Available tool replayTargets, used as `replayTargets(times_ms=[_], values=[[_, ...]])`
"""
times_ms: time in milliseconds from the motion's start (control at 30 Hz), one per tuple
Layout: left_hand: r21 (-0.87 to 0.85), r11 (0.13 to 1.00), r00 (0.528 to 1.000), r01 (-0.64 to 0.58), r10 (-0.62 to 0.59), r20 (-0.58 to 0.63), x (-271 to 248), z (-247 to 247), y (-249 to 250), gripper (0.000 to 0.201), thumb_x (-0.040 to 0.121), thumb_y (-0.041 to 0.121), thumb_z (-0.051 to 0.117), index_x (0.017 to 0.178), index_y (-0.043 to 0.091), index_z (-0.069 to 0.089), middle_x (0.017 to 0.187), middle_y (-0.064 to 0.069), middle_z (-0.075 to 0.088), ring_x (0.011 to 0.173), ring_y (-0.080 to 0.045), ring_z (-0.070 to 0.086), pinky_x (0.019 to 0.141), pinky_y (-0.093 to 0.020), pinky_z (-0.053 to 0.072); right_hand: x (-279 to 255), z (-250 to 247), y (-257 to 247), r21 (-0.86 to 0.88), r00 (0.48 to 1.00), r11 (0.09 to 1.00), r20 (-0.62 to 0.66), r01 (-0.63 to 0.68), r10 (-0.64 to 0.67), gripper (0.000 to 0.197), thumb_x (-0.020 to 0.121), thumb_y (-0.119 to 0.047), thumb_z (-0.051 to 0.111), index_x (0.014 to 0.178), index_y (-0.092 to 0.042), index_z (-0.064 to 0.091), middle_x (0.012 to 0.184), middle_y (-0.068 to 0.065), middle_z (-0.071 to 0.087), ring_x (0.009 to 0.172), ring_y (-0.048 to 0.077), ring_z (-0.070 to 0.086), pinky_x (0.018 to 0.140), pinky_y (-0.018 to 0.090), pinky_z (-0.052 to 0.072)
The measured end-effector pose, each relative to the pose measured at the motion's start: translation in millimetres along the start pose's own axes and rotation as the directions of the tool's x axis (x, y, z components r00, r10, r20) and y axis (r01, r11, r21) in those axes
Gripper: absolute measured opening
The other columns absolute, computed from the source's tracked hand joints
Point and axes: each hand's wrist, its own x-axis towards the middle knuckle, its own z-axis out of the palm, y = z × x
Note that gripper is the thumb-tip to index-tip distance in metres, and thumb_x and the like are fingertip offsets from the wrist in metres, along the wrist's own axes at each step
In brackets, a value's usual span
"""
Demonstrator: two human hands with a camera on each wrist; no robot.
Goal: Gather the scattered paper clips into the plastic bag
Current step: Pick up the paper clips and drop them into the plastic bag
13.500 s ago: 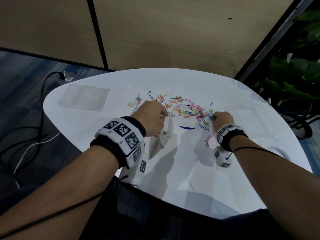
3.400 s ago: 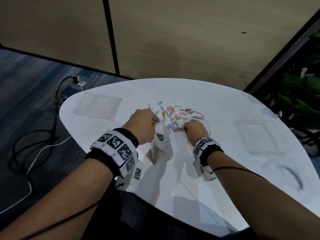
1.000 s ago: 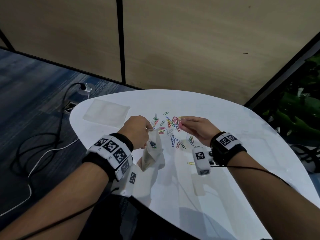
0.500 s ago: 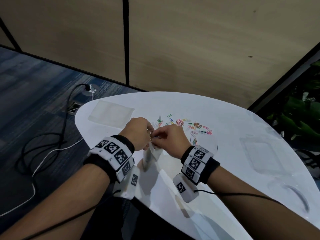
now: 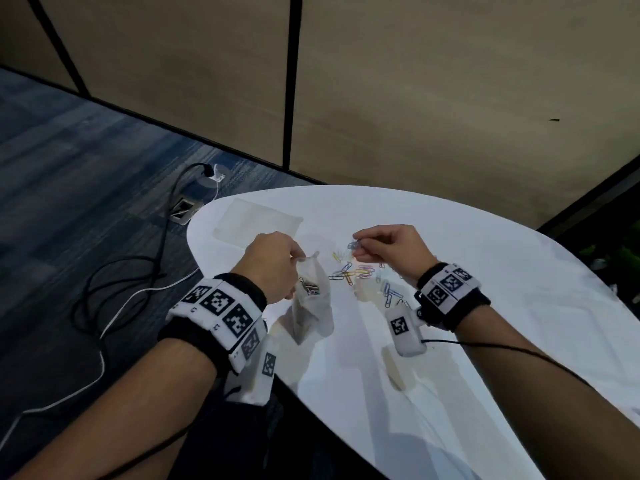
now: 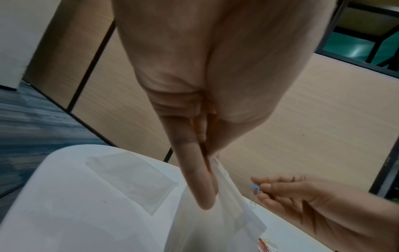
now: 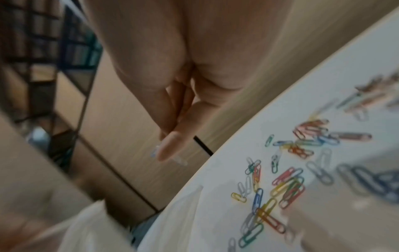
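Observation:
My left hand (image 5: pixel 277 261) pinches the rim of a clear plastic bag (image 5: pixel 310 301) and holds it upright over the near left part of the white table (image 5: pixel 467 271); several coloured clips lie in its bottom. The left wrist view shows thumb and fingers (image 6: pixel 198 184) clamped on the plastic bag (image 6: pixel 215 221). My right hand (image 5: pixel 388 245) hovers to the right of the bag's mouth and pinches a few pale blue paper clips (image 5: pixel 352 244). Loose coloured paper clips (image 5: pixel 360 271) lie scattered on the table below it, also paper clips (image 7: pixel 287 185) in the blurred right wrist view.
A second, flat clear bag (image 5: pixel 254 221) lies at the table's far left. Cables (image 5: pixel 114 292) and a floor socket (image 5: pixel 183 207) are on the carpet left of the table. Wooden wall panels stand behind it.
My right hand has moved from the bag's mouth back to the right and now holds a few clips above the scattered ones. My left hand still holds the bag.

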Motion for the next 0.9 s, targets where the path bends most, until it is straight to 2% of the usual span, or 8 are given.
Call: replayTargets(times_ms=[100,200,333,533,600,667,800,900], values=[[0.000,1.000,1.000,0.013,-0.013,-0.017,4,-6,-6,0.028,0.097,-0.001,0.049,0.110,0.008,0.072,0.079,-0.014,0.070,0.061,-0.027,0.074,0.066,-0.040,0.064,40,-3,35,-0.198,0.966,0.976,-0.257,-0.089,0.036,0.018,0.088,0.004,0.060,0.087,-0.007,0.074,0.084,0.020,0.073,0.067,0.019,0.073,0.072,0.029,0.061],[0.018,1.000,1.000,0.002,-0.002,-0.017,7,-6,-5,0.028,0.095,-0.002,0.049,0.105,0.009,0.074,0.079,-0.016,0.072,0.065,-0.028,0.074,0.069,-0.040,0.064,73,-1,58,-0.669,0.946,0.728,-0.311,-0.148,-0.093,0.023,0.087,-0.002,0.058,0.093,-0.011,0.078,0.099,0.010,0.075,0.092,0.025,0.071,0.091,0.033,0.056],[0.049,0.999,1.000,-0.019,0.019,-0.008,11,-1,-2,0.030,0.093,0.000,0.051,0.109,0.010,0.074,0.090,-0.018,0.073,0.085,-0.034,0.073,0.080,-0.041,0.062,89,20,65,-0.905,0.996,0.426,-0.055,-0.022,-0.065,0.029,0.085,0.001,0.055,0.106,-0.007,0.073,0.110,0.016,0.064,0.104,0.034,0.062,0.088,0.032,0.050],[0.072,0.997,1.000,-0.011,0.011,0.003,10,-3,-2,0.033,0.091,-0.003,0.050,0.110,0.009,0.073,0.087,-0.017,0.073,0.082,-0.032,0.073,0.079,-0.040,0.062,56,41,90,-0.939,0.962,0.211,0.260,0.273,-0.087,0.045,0.095,-0.033,0.048,0.133,-0.008,0.050,0.132,0.015,0.049,0.117,0.035,0.049,0.094,0.044,0.047],[0.068,0.998,1.000,-0.005,0.005,0.000,9,-3,-2,0.032,0.092,-0.003,0.048,0.109,0.010,0.072,0.084,-0.016,0.072,0.074,-0.030,0.074,0.075,-0.040,0.063,41,36,100,-0.910,0.921,0.170,0.351,0.378,-0.169,0.026,0.092,-0.019,0.054,0.114,-0.006,0.060,0.108,0.015,0.058,0.094,0.035,0.058,0.072,0.040,0.050],[0.055,0.998,1.000,-0.002,0.002,-0.003,8,-2,-1,0.032,0.093,-0.003,0.048,0.109,0.010,0.072,0.082,-0.015,0.072,0.067,-0.029,0.074,0.070,-0.040,0.064,31,26,100,-0.906,0.904,0.114,0.382,0.407,-0.192,0.004,0.084,-0.002,0.060,0.084,-0.004,0.064,0.080,0.014,0.060,0.071,0.034,0.061,0.054,0.034,0.041],[0.040,0.999,1.000,0.000,0.000,0.004,9,0,3,0.033,0.093,-0.004,0.047,0.111,0.008,0.072,0.085,-0.016,0.071,0.066,-0.030,0.075,0.067,-0.041,0.064,25,4,80,-0.952,0.974,0.207,0.214,0.225,-0.078,0.018,0.083,0.000,0.051,0.076,-0.006,0.067,0.079,0.010,0.064,0.073,0.026,0.060,0.062,0.030,0.046],[0.035,0.999,1.000,0.001,-0.001,0.012,10,2,4,0.032,0.093,-0.004,0.047,0.109,0.009,0.071,0.084,-0.017,0.072,0.067,-0.030,0.075,0.067,-0.041,0.064,27,-14,65,-0.817,0.993,0.576,-0.088,-0.030,-0.073,0.021,0.083,-0.010,0.059,0.067,-0.007,0.071,0.066,0.006,0.071,0.063,0.019,0.064,0.064,0.026,0.053]])
